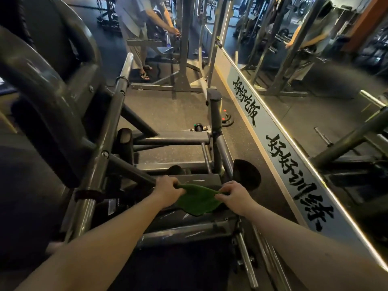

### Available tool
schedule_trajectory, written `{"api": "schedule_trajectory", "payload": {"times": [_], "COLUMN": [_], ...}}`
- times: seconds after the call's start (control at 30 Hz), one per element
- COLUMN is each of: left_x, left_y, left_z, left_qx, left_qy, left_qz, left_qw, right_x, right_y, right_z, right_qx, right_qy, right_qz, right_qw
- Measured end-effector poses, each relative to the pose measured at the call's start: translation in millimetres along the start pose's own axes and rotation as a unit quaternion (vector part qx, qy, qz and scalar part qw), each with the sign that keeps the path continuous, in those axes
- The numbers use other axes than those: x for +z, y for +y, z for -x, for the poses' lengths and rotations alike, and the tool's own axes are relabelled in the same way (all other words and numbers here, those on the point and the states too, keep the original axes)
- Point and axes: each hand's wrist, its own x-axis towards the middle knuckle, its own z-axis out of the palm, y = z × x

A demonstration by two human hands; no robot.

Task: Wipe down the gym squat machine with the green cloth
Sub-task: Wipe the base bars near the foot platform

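With left hand (165,190) and right hand (233,195), pinching opposite ends of the green cloth (199,201) — stretched between, likely to open a clean face. Held over the squat machine (184,232) lower frame; touching or not, cannot tell. Beyond — mirror wall (315,101), another person (134,22).

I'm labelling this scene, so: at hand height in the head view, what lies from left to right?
In order: grey frame tube of the squat machine → left hand → green cloth → right hand → lettered wall strip → mirror.
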Motion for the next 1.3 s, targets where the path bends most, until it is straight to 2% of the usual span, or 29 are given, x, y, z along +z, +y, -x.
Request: {"api": "schedule_trajectory", "payload": {"times": [0.13,0.27,0.43,0.57,0.67,0.73,0.83,0.97,1.03,1.13,1.3], "left_x": [3,8,19,26,23,18,13,8,6,4,-1], "left_y": [-11,-16,-13,-19,-17,-17,-19,-25,-30,-35,-41], "left_z": [14,37,57,63,71,75,79,79,80,83,76], "left_qx": [-0.034,-0.068,-0.116,-0.130,-0.149,-0.154,-0.154,-0.171,-0.173,-0.166,-0.165], "left_qy": [-0.037,-0.040,-0.013,0.049,0.064,0.065,0.069,0.088,0.076,0.046,0.081], "left_qz": [0.101,0.187,0.298,0.262,0.271,0.297,0.304,0.289,0.306,0.284,0.247], "left_qw": [0.994,0.979,0.948,0.955,0.949,0.940,0.938,0.938,0.933,0.943,0.951], "right_x": [18,36,57,62,62,64,67,67,68,69,76], "right_y": [-14,-31,-54,-54,-54,-54,-55,-58,-59,-62,-63], "right_z": [-3,-11,-17,-29,-35,-38,-42,-46,-47,-49,-57], "right_qx": [-0.007,0.012,0.090,0.073,0.019,-0.006,-0.013,-0.020,-0.020,-0.016,0.004], "right_qy": [-0.039,-0.127,-0.235,-0.310,-0.248,-0.245,-0.284,-0.268,-0.271,-0.266,-0.265], "right_qz": [-0.094,-0.193,-0.378,-0.319,-0.192,-0.142,-0.124,-0.150,-0.168,-0.181,-0.201], "right_qw": [0.995,0.973,0.891,0.893,0.949,0.959,0.951,0.951,0.948,0.947,0.943]}}
